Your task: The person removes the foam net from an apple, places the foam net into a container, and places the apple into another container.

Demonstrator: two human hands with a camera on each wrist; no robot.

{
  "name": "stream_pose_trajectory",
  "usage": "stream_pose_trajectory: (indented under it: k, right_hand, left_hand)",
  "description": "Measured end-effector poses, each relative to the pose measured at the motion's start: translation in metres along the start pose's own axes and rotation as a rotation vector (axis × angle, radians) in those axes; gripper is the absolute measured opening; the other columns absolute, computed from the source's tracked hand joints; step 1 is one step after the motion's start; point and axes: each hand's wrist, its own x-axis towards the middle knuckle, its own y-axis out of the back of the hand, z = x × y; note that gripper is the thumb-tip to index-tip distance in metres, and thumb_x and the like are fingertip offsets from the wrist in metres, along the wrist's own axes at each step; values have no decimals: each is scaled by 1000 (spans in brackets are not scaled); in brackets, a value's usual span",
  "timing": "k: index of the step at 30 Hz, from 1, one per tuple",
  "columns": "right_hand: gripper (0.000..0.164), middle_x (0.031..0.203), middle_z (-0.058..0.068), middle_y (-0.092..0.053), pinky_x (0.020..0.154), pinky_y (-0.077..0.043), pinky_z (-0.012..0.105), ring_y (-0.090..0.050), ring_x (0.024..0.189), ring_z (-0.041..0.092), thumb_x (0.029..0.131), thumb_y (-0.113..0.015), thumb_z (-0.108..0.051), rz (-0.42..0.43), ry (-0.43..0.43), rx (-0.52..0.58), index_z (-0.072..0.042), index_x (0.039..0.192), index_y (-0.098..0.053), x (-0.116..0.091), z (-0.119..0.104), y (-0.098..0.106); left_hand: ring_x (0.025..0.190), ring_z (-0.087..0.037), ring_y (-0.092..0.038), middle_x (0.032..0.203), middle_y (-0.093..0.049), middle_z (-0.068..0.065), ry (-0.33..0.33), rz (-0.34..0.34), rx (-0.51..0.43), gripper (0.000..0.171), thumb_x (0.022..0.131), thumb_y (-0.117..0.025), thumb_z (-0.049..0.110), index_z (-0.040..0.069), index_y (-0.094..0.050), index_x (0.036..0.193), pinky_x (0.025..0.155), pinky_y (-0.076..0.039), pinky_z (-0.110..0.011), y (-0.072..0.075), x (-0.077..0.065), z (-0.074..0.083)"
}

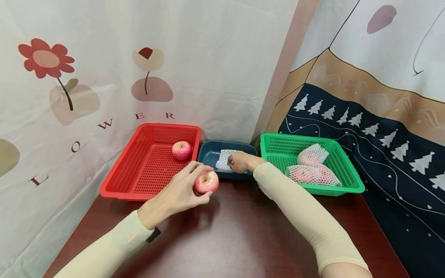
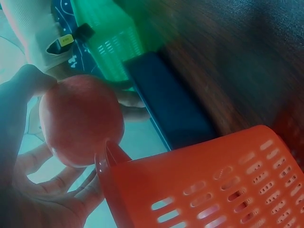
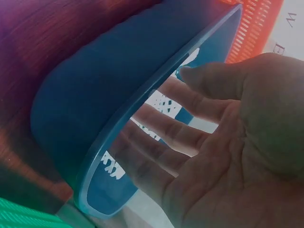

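My left hand [image 1: 179, 189] holds a red apple [image 1: 206, 182] between thumb and fingers, above the table in front of the baskets. In the left wrist view the apple [image 2: 83, 118] overlaps the corner of the red basket [image 2: 190, 190]. My right hand [image 1: 241, 161] reaches over the near rim into a small dark blue tray [image 1: 210, 155]. There, its fingers are at the white foam fruit nets [image 1: 222, 159], thumb apart from them in the right wrist view; the fingertips are partly hidden behind the tray's rim.
Left of the tray stands the red basket [image 1: 146, 170], with one bare apple [image 1: 182, 150] in its right side. At the right, a green basket [image 1: 278, 146] contains several apples in foam nets [image 1: 313, 155]. A printed curtain [image 1: 222, 69] hangs behind the brown table [image 1: 236, 231].
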Motion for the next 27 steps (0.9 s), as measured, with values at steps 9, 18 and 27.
stream_pose_trajectory:
  k: [9, 18, 27]
  right_hand:
    - [40, 152, 4, -79, 119, -63, 47, -74, 139, 22, 118, -56, -30, 35, 19, 20, -18, 150, -78, 21, 24, -15]
    - [37, 160, 12, -74, 126, -59, 51, -71, 146, 29, 121, -63, -23, 87, -38, 84, -10, 153, -75, -72, -45, 29]
    - [37, 155, 14, -75, 122, -61, 52, -73, 139, 30, 120, -64, -25, 171, -7, 78, -9, 151, -75, -89, -46, 31]
  left_hand:
    - [117, -11, -69, 137, -69, 2, -9, 10, 20, 67, 86, -99, 35, 22, -71, 147, 96, -69, -35, 1, -1, 0]
    - [118, -13, -69, 139, -68, -2, 7, -5, 13, 71, 86, -100, 33, 19, -71, 149, 96, -71, -35, 4, 0, -1]
    - [119, -14, -70, 141, -67, -2, 19, 0, 18, 71, 87, -99, 32, 20, -70, 150, 95, -71, -37, 7, -1, -3]
